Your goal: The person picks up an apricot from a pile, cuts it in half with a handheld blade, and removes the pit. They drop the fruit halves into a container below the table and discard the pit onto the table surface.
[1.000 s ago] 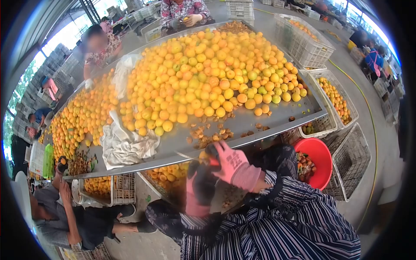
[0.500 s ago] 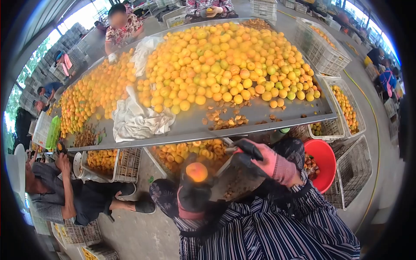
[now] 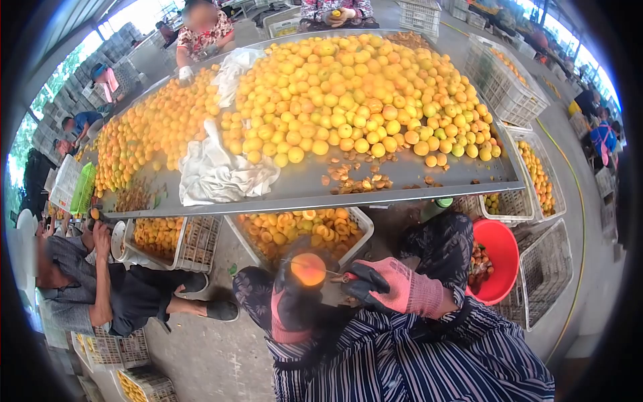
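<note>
Currently, knife (image 3: 349, 276) just right of fruit (image 3: 308, 269).
Left hand (image 3: 293, 307) grips fruit; right hand (image 3: 383, 285) clamps knife handle, blade pointing leftward at fruit, contact unclear.

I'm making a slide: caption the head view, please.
Gloved left hand holds an orange fruit; right hand points a slender tool at it, before a fruit-heaped table.

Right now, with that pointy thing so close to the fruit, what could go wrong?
The thin tool in the right hand points at the fruit, so a slip might poke the left hand holding it. The fruit could also slip from the glove and drop, perhaps missing the crate just beyond.
</note>
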The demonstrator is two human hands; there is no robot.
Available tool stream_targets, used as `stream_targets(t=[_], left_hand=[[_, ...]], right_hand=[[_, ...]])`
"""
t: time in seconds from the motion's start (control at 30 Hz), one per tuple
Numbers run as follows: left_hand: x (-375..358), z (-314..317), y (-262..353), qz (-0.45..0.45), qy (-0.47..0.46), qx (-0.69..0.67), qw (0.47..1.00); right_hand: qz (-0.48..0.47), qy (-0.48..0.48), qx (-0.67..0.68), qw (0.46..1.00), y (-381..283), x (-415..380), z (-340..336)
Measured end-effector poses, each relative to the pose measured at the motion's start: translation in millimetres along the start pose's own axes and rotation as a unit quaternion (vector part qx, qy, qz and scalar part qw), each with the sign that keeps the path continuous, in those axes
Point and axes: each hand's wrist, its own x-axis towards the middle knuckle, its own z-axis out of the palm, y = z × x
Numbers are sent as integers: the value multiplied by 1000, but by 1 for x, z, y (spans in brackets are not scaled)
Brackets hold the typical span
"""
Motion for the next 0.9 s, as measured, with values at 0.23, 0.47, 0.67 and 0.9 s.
stream_targets(t=[0.23,0.47,0.67,0.9], left_hand=[[-5,20,5,25,29,2,999],[-6,10,-3,-11,-1,-158,987],[1,24,8,33,39,61,997],[18,20,1,-6,60,-265,962]], right_hand=[[-36,19,-60,997,6,1,10],[-20,11,-34,999,12,5,17],[104,-18,-164,981,-22,14,15],[118,3,-207,971,-10,10,24]])
